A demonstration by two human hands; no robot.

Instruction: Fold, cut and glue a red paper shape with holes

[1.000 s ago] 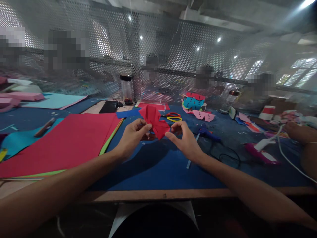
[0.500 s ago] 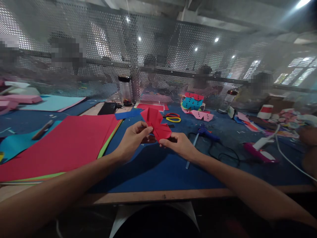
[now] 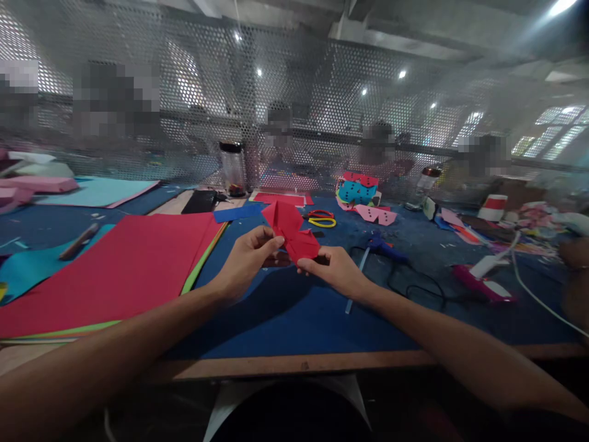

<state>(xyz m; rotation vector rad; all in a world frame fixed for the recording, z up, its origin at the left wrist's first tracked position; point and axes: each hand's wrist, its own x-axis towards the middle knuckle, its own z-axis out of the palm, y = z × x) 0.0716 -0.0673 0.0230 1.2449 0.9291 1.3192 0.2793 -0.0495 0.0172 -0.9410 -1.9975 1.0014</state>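
Between both hands, above the blue tabletop (image 3: 294, 334), is a folded red paper piece (image 3: 289, 227) pinched in at its middle, with two flared lobes like a bow or butterfly. My left hand (image 3: 253, 255) grips its left side near the pinch, thumb on top. At its lower right edge, my right hand (image 3: 329, 264) holds the paper between thumb and fingers. Some fingertips are hidden behind the paper. Scissors (image 3: 322, 219) with red and yellow handles lie just beyond it. A blue glue gun (image 3: 386, 247) rests to the right, close to a clear glue stick (image 3: 361, 276).
Large red paper sheets (image 3: 124, 264) cover the left side, with a dark-handled cutter (image 3: 79, 241) on teal paper. Dotted paper bows (image 3: 358, 191), a jar (image 3: 232, 169) and a phone (image 3: 199, 201) stand or lie behind. A magenta glue gun (image 3: 485, 283) is at right, near another person's hand (image 3: 574, 252).
The red paper and my right hand have shifted very slightly to the right. My left hand keeps its hold. Little else differs.
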